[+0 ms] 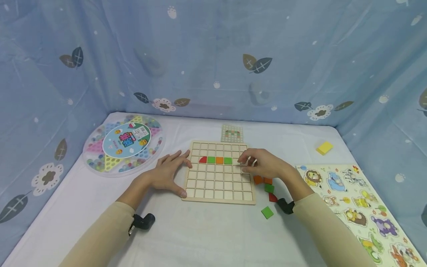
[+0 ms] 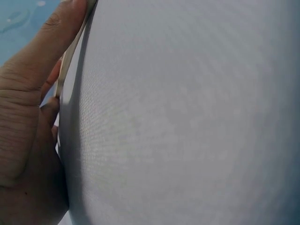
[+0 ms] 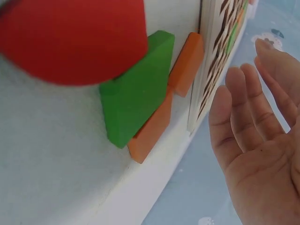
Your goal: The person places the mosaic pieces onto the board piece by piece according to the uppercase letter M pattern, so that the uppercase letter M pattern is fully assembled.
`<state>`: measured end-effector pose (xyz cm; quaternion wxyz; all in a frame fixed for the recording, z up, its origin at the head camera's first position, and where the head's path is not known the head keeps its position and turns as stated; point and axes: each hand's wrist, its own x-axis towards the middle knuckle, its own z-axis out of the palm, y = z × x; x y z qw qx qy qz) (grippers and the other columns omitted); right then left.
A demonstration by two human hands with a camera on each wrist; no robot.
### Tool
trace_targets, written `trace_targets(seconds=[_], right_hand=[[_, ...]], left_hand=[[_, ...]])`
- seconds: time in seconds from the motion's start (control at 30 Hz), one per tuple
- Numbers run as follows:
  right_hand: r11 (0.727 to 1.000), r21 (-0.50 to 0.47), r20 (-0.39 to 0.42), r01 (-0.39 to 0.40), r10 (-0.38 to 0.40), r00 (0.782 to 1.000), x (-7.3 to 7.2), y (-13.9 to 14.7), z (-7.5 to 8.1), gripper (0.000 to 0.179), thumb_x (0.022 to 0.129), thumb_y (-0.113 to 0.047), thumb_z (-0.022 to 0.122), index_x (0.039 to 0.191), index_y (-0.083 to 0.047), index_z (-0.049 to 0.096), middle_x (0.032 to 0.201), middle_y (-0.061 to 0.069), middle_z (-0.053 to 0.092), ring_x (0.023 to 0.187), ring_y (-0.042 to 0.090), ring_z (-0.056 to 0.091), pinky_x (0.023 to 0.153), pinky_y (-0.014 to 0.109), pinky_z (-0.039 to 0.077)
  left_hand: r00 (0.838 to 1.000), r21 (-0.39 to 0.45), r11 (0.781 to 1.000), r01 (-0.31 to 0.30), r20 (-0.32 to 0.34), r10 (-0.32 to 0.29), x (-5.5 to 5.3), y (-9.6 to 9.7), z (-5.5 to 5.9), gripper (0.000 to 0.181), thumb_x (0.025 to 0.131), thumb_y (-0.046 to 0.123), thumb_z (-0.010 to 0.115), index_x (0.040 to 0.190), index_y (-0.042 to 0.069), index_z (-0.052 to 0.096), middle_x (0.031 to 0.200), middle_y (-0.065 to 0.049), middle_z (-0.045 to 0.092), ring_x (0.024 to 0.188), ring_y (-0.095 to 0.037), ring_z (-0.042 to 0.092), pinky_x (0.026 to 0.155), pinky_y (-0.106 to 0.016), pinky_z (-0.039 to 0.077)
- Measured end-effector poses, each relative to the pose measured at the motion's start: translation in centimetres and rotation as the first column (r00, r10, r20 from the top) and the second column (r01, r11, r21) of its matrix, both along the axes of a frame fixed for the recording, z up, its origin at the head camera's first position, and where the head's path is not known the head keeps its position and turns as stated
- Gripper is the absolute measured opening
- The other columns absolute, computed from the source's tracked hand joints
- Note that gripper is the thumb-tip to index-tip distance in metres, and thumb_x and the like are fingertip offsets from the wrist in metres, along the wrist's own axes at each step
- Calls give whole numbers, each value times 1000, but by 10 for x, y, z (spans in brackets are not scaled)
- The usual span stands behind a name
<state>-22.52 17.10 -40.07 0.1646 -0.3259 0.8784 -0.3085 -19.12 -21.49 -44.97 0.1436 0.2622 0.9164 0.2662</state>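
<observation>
A wooden grid board (image 1: 218, 202) lies on the white table. One row holds a red quarter-circle piece (image 1: 203, 160), a green square (image 1: 211, 160), an orange square (image 1: 219, 160) and another green square (image 1: 228, 160). At the board's left edge rests my left hand (image 1: 166, 173), thumb and fingers spread; in the left wrist view the thumb (image 2: 51, 42) touches the edge. My right hand (image 1: 263, 163) hovers over the board's right side, fingers loosely bent. Nothing shows between those fingers in the right wrist view, where the palm (image 3: 267, 168) faces the camera.
Right of the board lie orange squares (image 1: 258, 180), a green square (image 1: 269, 188), a red quarter-circle (image 1: 272, 197) and a nearer green square (image 1: 267, 212). A small pattern card (image 1: 232, 133) lies behind. A round marble game (image 1: 126, 142), animal puzzle (image 1: 340, 185) and yellow block (image 1: 324, 148) flank them.
</observation>
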Motion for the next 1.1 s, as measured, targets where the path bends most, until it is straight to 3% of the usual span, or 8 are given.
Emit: trace_targets(seconds=[0.83, 1.1], right_hand=[[1000, 3, -11, -8, 8, 1000, 38, 43, -3, 28, 93, -10, 75, 120, -10, 68, 108, 0, 70, 93, 17, 62, 81, 32, 58], [1000, -2, 1, -4, 4, 1000, 48, 55, -7, 22, 94, -15, 75, 115, -14, 69, 101, -6, 68, 88, 13, 62, 77, 30, 56]], left_hand=[[1000, 12, 1000, 7, 6, -8, 1, 1, 1, 90, 60, 64, 92, 129, 26, 49, 174, -5, 11, 159, -39, 4, 119, -65, 4], [1000, 16, 1000, 7, 2, -8, 1, 1, 2, 89, 60, 64, 92, 129, 25, 49, 174, -6, 11, 159, -39, 4, 118, -65, 5]])
